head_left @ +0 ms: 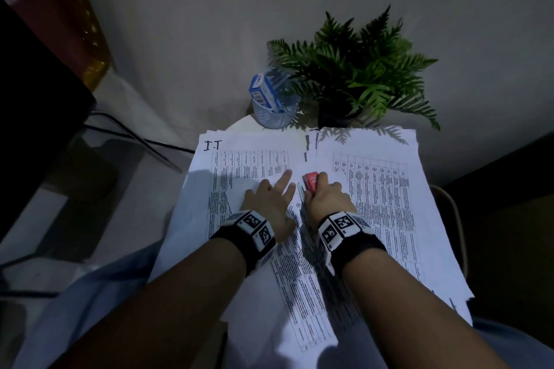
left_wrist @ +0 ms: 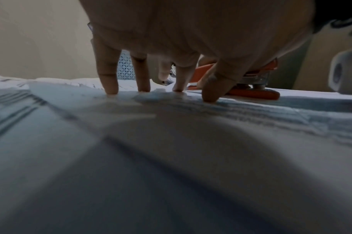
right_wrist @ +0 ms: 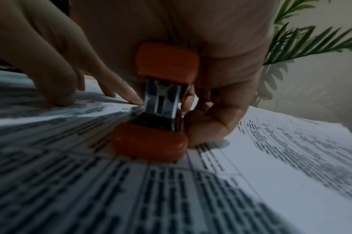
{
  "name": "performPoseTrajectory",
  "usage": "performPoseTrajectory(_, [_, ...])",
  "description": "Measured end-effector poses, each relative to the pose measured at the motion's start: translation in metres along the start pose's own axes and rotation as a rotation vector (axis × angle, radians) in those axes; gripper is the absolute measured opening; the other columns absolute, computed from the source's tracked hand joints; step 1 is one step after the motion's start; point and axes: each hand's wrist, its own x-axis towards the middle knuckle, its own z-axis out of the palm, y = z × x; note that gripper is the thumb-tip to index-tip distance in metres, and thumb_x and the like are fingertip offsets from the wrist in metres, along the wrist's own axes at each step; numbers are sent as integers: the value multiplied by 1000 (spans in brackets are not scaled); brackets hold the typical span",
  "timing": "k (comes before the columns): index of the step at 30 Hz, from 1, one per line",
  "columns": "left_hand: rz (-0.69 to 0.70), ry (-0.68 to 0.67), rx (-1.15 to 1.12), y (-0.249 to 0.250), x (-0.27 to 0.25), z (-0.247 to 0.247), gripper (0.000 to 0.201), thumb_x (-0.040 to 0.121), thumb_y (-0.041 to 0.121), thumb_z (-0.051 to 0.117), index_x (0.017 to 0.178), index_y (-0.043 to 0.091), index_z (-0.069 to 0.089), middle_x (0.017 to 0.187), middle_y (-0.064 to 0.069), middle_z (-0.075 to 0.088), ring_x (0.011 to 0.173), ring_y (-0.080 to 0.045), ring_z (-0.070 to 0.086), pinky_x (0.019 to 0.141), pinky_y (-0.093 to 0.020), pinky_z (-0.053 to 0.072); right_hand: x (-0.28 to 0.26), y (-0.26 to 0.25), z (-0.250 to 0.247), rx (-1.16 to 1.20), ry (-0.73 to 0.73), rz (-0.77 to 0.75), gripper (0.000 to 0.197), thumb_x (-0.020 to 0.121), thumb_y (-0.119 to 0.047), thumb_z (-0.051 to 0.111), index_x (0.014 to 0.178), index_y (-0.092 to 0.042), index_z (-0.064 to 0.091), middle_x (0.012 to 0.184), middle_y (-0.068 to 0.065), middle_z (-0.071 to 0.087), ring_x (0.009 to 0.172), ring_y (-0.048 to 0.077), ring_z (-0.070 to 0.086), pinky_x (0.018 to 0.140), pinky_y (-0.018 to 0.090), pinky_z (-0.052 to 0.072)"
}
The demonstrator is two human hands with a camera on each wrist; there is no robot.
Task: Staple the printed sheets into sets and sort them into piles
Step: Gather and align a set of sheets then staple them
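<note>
Two piles of printed table sheets cover the small table: the left pile (head_left: 239,159) is marked "I.T", and the right pile (head_left: 386,195) lies beside it. A set of sheets (head_left: 299,284) lies between them, running toward me. My left hand (head_left: 281,189) presses on this set's far end with straight, spread fingertips (left_wrist: 111,90). Just to its right, my right hand (head_left: 322,189) grips a red stapler (head_left: 310,181) at the set's corner. In the right wrist view the stapler (right_wrist: 161,102) rests its base on the paper, with my fingers (right_wrist: 211,123) curled round it.
A mesh cup (head_left: 274,112) holding a blue box stands at the table's back edge beside a potted fern (head_left: 353,75). The round white table (head_left: 239,126) shows behind the piles. Cables (head_left: 135,135) run along the floor to the left, beside dark furniture.
</note>
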Motion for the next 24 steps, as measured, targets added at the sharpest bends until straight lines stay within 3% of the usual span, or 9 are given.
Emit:
performPoseTrajectory(9, [30,-99,1,-2,-1,-7,70,91,43,40,149,27,3,158,9,-7,136,-27,16,103,-47,33,4,0,1,4,1,10,44,97,-42,35,131,-14,29,118,17,47,104,36,53,69,35,37])
performPoseTrajectory(24, [14,-84,7,1,-1,-6,69,91,41,41,148,26,5,158,8,-5,136,-27,17,102,-47,35,4,-3,0,2,10,-1,42,98,-41,34,129,-14,29,117,17,46,102,36,53,68,36,38])
